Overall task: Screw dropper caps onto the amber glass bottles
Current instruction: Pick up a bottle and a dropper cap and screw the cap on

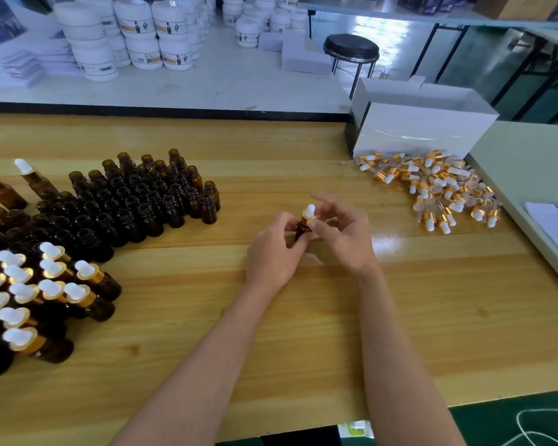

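Background labels illegible — fingers pinch bottle

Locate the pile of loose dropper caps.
In the head view, the loose dropper caps lie heaped far right on the wooden table, just in front of the white box, right of the right hand.

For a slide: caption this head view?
Left hand holds an amber bottle; right hand pinches its dropper cap, loose caps piled nearby.

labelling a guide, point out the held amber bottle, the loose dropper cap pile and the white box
held amber glass bottle (303, 230), head view, dark body
pile of gold-collared dropper caps (438, 188), head view, heap centre
white cardboard box (426, 132), head view, front wall
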